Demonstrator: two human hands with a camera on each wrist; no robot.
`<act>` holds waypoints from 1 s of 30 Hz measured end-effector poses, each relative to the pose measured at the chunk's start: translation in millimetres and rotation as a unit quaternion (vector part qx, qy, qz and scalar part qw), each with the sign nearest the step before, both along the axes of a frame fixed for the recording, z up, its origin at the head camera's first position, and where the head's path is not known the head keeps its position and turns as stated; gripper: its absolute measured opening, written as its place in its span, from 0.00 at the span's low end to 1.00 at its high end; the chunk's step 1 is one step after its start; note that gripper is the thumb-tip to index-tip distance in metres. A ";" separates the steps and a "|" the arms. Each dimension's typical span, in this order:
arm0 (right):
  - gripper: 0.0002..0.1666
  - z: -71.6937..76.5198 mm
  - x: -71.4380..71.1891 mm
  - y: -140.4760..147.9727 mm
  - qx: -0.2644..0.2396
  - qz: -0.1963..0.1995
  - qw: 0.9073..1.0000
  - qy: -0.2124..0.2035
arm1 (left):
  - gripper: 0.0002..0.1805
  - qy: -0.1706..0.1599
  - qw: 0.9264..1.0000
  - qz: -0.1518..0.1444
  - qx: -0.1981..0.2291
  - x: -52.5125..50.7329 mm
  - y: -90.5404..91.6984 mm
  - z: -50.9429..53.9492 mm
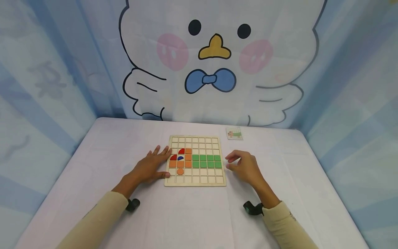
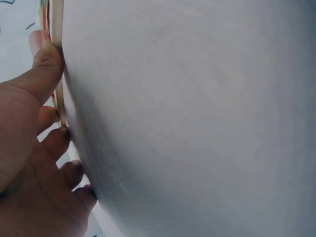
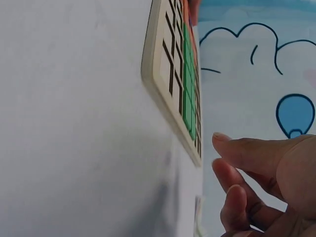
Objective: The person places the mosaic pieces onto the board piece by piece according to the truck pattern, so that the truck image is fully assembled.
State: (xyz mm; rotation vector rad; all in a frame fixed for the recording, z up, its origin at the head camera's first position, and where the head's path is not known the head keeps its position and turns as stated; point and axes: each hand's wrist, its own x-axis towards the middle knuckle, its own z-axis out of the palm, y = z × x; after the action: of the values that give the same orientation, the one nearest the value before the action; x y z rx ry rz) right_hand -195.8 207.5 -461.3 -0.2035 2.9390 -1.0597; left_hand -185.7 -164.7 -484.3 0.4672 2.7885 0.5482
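Note:
A square wooden grid board (image 1: 195,184) lies flat on the table, with pieces set in its cells. Two rows of green squares (image 1: 203,158) fill its right half. Orange squares (image 1: 188,157), two red curved pieces (image 1: 181,151), a blue curved piece (image 1: 180,158) and an orange disc (image 1: 180,171) are on the left. My left hand (image 1: 150,166) rests with spread fingers against the board's left edge; its thumb (image 2: 47,64) touches the rim in the left wrist view. Just off the right edge, my right hand (image 1: 245,166) hovers with loosely bent fingers, nothing visible between thumb and fingertips.
Beyond the board's far right corner lies a small picture card (image 1: 234,133). A white cloth covers the table (image 1: 192,218). Curtains (image 1: 46,86) printed with a cartoon bird stand behind the table and along both sides. A dark device (image 1: 253,208) sits at each wrist.

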 end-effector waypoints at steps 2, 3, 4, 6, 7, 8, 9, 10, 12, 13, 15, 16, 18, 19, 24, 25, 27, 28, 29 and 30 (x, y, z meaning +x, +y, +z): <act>0.12 -1.8 0.2 11.2 0.010 -0.021 1.000 -0.003 | 0.55 0.000 1.000 -0.001 0.000 -0.1 -0.2 -0.3; 0.12 -2.7 0.3 16.5 0.014 -0.031 0.999 -0.004 | 0.55 0.000 1.000 -0.002 0.000 -0.2 -0.3 -0.5; 0.12 -3.6 0.4 21.7 0.017 -0.040 0.999 -0.005 | 0.55 0.001 1.000 -0.002 -0.001 -0.3 -0.5 -0.7; 0.13 -5.5 0.9 31.7 0.024 -0.053 0.998 -0.007 | 0.55 0.002 1.000 -0.004 -0.002 -0.7 -0.6 -1.1; 0.13 -6.3 1.3 36.3 0.027 -0.056 0.998 -0.007 | 0.55 0.003 1.000 -0.004 -0.003 -0.9 -0.6 -1.2; 0.13 -7.1 1.7 40.6 0.029 -0.059 0.998 -0.006 | 0.55 0.003 1.000 -0.004 -0.004 -1.0 -0.8 -1.2; 0.14 -7.8 2.2 44.6 0.032 -0.061 0.998 -0.006 | 0.55 0.003 1.000 -0.004 -0.005 -1.1 -0.7 -1.2; 0.14 -8.6 2.6 48.3 0.035 -0.063 0.997 -0.006 | 0.56 0.002 1.000 -0.004 -0.006 -1.0 -0.7 -1.0; 0.14 -9.7 3.4 54.6 0.041 -0.065 0.997 -0.006 | 0.56 0.001 1.000 -0.004 -0.007 -0.8 -0.6 -0.7; 0.14 -10.2 3.5 57.2 0.043 -0.066 0.997 -0.007 | 0.56 0.001 1.000 -0.004 -0.008 -0.6 -0.6 -0.3; 0.14 -11.1 3.5 61.0 0.049 -0.069 0.996 -0.012 | 0.56 -0.001 1.000 -0.003 -0.009 -0.5 -0.1 0.0; 0.14 -11.4 3.4 62.2 0.051 -0.069 0.996 -0.015 | 0.56 0.000 1.000 -0.004 -0.009 -0.4 0.1 0.2; 0.13 -12.0 2.7 63.5 0.055 -0.066 0.996 -0.020 | 0.56 -0.002 1.000 -0.003 -0.010 -0.6 0.4 0.1; 0.13 -12.1 2.3 63.7 0.056 -0.064 0.996 -0.023 | 0.56 -0.004 1.000 -0.002 -0.010 -0.8 0.4 -0.1; 0.09 -13.0 0.4 59.5 0.054 -0.050 0.997 -0.019 | 0.56 -0.005 1.000 -0.003 -0.009 -1.3 0.0 -2.1; 0.09 -13.0 0.3 57.6 0.051 -0.047 0.997 -0.017 | 0.57 -0.005 1.000 -0.003 -0.010 -1.5 -0.1 -2.5; 0.08 -13.4 0.0 52.6 0.044 -0.043 0.998 -0.013 | 0.57 -0.003 1.000 -0.003 -0.010 -1.4 -0.2 -2.9; 0.08 -13.4 -0.1 49.4 0.041 -0.042 0.998 -0.012 | 0.57 -0.003 1.000 -0.004 -0.010 -1.3 -0.2 -2.9; 0.07 -13.2 0.2 45.8 0.036 -0.038 0.999 -0.011 | 0.57 -0.003 1.000 -0.003 -0.010 -1.1 -0.4 -2.8; 0.07 -12.6 0.6 41.6 0.031 -0.035 0.999 -0.010 | 0.57 -0.004 1.000 -0.003 -0.010 -1.1 -0.5 -2.7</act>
State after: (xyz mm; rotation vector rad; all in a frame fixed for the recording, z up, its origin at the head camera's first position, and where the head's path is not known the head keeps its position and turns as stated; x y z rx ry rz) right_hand -195.2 249.1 -473.8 -0.0896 2.9758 -0.9689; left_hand -186.8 -165.2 -487.0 0.4672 2.7816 0.5188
